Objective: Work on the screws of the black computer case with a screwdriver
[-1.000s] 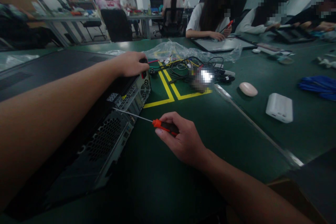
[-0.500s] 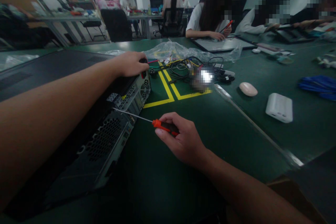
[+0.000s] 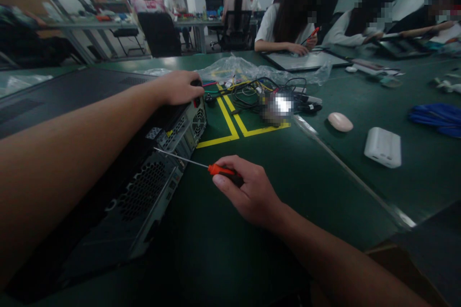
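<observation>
A black desktop computer case (image 3: 72, 88) lies on the green table at the left, its metal back panel with vent holes and ports facing right. My left hand (image 3: 180, 87) grips the case's far back corner, the fingers curled over its edge; what lies under them is partly hidden. In my right hand (image 3: 248, 189) is a screwdriver (image 3: 219, 170) with an orange and black handle. The fingers are closed round the handle. Its long thin shaft points left, and the tip meets the rear edge of the case near the middle. No screw can be made out there.
Tangled cables (image 3: 252, 93) and clear plastic wrap (image 3: 230, 64) lie beyond the case. To the right are a pale oval object (image 3: 340, 122), a white box-shaped device (image 3: 382, 147) and a blue bundle (image 3: 435, 119). Several people sit across the table and behind.
The screwdriver handle has turned in my right hand, showing its orange and black parts differently. Its tip stays at the same spot. My left hand has not moved.
</observation>
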The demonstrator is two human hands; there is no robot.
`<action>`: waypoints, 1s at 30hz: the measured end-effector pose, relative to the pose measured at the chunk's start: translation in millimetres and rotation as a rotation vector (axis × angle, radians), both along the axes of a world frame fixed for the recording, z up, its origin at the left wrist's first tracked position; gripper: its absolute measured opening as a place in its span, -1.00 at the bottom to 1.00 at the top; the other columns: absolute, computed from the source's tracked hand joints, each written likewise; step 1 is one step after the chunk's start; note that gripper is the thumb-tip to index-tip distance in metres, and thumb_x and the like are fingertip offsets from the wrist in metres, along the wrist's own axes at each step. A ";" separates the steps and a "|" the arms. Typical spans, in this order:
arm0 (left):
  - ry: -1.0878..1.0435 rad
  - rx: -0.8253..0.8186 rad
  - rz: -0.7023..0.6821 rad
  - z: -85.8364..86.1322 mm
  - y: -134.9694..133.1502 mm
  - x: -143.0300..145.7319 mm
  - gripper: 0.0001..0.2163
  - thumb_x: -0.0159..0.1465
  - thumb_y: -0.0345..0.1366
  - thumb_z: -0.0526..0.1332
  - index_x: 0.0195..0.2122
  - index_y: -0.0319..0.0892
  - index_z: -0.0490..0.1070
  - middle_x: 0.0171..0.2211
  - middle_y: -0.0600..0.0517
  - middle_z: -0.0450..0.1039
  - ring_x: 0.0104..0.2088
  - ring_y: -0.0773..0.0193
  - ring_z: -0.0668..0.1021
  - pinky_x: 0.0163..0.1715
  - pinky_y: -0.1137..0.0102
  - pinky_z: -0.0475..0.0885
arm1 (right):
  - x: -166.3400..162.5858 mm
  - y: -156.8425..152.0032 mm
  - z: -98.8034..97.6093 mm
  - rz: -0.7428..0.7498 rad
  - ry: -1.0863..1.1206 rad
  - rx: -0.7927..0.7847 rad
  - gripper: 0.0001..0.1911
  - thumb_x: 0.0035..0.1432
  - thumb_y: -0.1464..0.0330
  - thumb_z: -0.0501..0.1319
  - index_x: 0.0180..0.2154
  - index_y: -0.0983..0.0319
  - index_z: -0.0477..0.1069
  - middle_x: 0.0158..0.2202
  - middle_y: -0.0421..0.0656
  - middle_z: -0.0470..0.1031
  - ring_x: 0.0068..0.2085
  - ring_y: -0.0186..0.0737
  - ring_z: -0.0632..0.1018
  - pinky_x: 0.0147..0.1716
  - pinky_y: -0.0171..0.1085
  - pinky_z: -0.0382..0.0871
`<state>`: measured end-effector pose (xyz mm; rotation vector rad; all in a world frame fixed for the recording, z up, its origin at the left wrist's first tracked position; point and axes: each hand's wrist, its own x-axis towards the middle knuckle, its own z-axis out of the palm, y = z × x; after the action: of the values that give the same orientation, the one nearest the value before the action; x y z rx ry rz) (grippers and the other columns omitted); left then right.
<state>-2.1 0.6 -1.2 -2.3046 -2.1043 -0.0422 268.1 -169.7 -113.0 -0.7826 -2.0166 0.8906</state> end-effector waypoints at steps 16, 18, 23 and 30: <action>-0.026 0.000 -0.007 0.6 -0.3 -1.2 -0.27 0.41 0.08 0.12 0.53 -0.06 0.58 0.34 -0.20 0.70 0.33 -0.25 0.66 0.33 0.01 0.53 | 1.0 0.5 -2.3 -0.006 0.006 -0.024 -0.88 0.50 0.25 0.38 -0.03 0.10 0.51 -0.16 -0.19 0.68 -0.28 -0.22 0.59 -0.23 -0.22 0.46; -0.029 0.004 -0.004 0.4 -0.2 -1.0 -0.27 0.40 0.08 0.13 0.53 -0.03 0.58 0.32 -0.18 0.71 0.34 -0.27 0.66 0.34 -0.01 0.52 | 1.3 0.2 -1.8 -0.004 0.002 -0.030 -0.88 0.49 0.25 0.38 -0.02 0.11 0.52 -0.17 -0.19 0.68 -0.29 -0.23 0.58 -0.23 -0.22 0.45; -0.029 -0.006 0.002 1.4 -0.6 -0.5 -0.25 0.36 0.07 0.14 0.53 -0.02 0.58 0.38 -0.17 0.69 0.37 -0.30 0.64 0.37 -0.02 0.51 | 0.2 -0.1 -1.3 -0.006 0.009 -0.032 -0.88 0.49 0.25 0.37 -0.03 0.12 0.51 -0.18 -0.20 0.67 -0.32 -0.25 0.54 -0.25 -0.23 0.42; -0.040 0.006 -0.008 1.8 -2.1 -0.5 -0.26 0.37 0.07 0.14 0.53 -0.02 0.58 0.36 -0.18 0.71 0.34 -0.32 0.65 0.35 -0.04 0.53 | -0.2 -0.2 0.2 -0.012 0.016 -0.024 -0.88 0.48 0.27 0.38 -0.04 0.12 0.51 -0.18 -0.20 0.68 -0.35 -0.28 0.52 -0.29 -0.25 0.40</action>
<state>-2.6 -1.5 0.6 -2.3280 -2.1100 -0.0959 267.9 -169.9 -112.8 -0.7970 -1.9884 0.9128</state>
